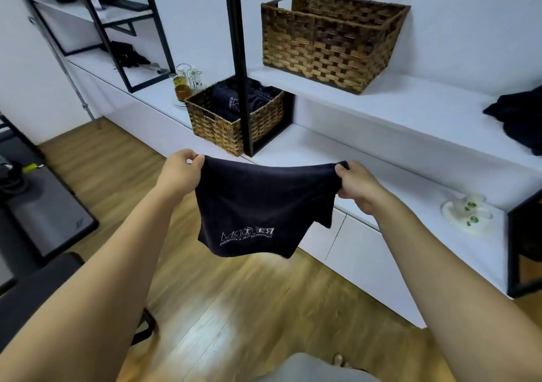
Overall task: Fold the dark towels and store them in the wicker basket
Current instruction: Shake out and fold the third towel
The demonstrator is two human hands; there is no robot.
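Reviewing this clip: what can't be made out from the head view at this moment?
- Small basket: a black post splits its contents; towel count unclear.
- Large basket: its near wall hides the inside.
- Dark pile: cut by the right edge.
- Held towel: white print reversed and small; fold layers unclear.
- Top-left shelf items: blurred.

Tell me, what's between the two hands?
Only the dark towel, stretched from the left hand to the right hand, seen in the head view.

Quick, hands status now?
Left hand: pinching the dark towel's top corner.
Right hand: pinching the opposite top corner.
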